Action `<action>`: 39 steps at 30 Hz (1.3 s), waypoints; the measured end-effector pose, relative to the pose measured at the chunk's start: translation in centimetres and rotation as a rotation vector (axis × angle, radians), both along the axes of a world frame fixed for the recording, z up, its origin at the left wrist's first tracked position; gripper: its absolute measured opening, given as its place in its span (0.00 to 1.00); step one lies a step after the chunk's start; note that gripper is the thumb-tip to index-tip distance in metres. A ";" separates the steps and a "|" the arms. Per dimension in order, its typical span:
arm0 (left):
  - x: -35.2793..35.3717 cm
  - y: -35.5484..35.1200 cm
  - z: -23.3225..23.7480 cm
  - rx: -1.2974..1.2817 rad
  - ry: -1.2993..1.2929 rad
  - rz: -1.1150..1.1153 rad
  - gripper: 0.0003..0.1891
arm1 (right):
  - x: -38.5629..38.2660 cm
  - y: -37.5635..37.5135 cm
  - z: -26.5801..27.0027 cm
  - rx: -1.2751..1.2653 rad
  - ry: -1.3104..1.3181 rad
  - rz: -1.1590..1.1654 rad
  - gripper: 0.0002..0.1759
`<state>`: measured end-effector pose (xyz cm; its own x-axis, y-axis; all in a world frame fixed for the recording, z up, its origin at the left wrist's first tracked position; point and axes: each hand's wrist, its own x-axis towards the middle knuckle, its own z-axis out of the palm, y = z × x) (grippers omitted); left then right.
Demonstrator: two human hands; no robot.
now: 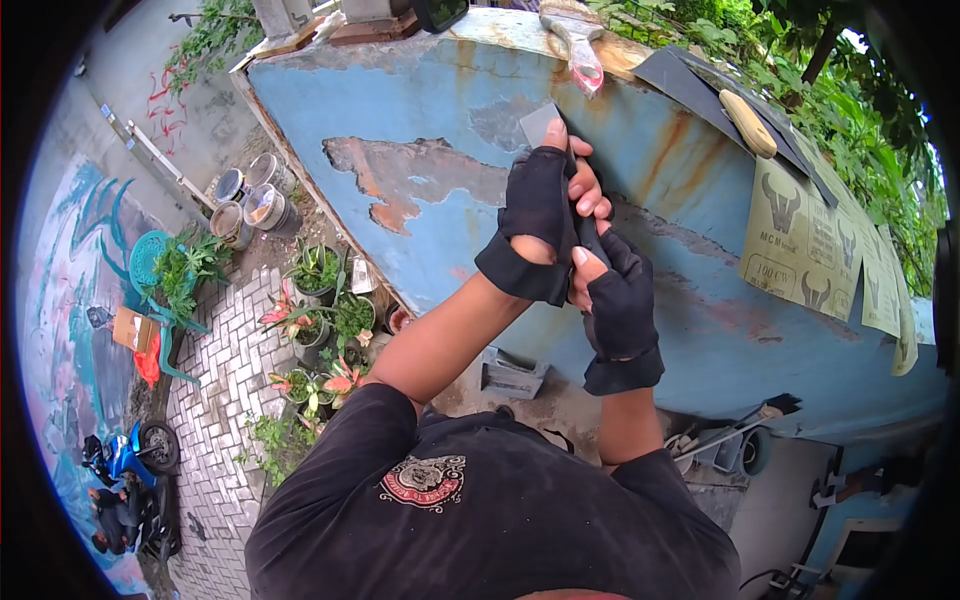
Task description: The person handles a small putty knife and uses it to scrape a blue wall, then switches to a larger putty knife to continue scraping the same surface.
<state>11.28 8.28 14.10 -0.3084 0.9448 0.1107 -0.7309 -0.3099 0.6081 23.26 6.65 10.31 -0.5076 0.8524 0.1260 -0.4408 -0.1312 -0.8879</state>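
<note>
Both hands wear black fingerless gloves and are raised in front of a blue wall [430, 100] with peeling paint. My left hand [550, 200] is wrapped round a scraper [538, 122], its thumb on the grey blade, whose flat end points up and left near a bare grey patch. Just below and to the right, my right hand [615, 290] closes on the scraper's dark lower part, most of which is hidden by the fingers. Whether the blade touches the wall I cannot tell.
On the wall's top lie a paintbrush [574, 45], sandpaper sheets [800, 240] and a wooden-handled tool [748, 124]. Buckets [268, 208], potted plants [318, 270] and a green chair [150, 262] stand left. A grey block [513, 374] is below the wall.
</note>
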 end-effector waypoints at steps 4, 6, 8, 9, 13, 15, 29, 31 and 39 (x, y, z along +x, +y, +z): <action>0.2 0.2 -0.1 0.024 -0.034 0.004 0.24 | 0.2 0.5 -0.1 -0.014 -0.009 0.025 0.11; 0.5 -0.1 -0.4 0.002 -0.040 -0.002 0.24 | 0.5 -0.3 -0.3 -0.020 -0.007 -0.015 0.12; 0.3 0.0 -0.2 -0.036 -0.041 -0.003 0.24 | 0.7 0.0 -0.1 0.015 -0.042 0.011 0.13; 0.1 -0.1 -0.2 -0.036 -0.042 -0.002 0.24 | 0.3 -0.1 -0.1 0.015 -0.043 0.013 0.13; 0.1 0.2 -0.8 0.044 -0.067 0.007 0.24 | 0.7 -0.5 0.2 0.009 -0.051 -0.045 0.13; 0.6 -0.2 -0.5 -0.040 -0.074 -0.014 0.25 | 0.5 -0.3 0.4 0.044 -0.067 -0.010 0.13; 0.1 -0.4 -0.2 0.013 -0.091 -0.027 0.21 | -0.3 -0.8 -0.7 0.007 -0.024 -0.105 0.20; 0.5 -0.9 -0.1 -0.043 -0.118 -0.076 0.21 | 0.6 -1.3 -0.2 0.038 -0.046 -0.047 0.19; -0.4 -1.3 1.0 -0.071 -0.070 -0.044 0.19 | -0.6 -1.7 1.1 0.060 -0.099 -0.076 0.11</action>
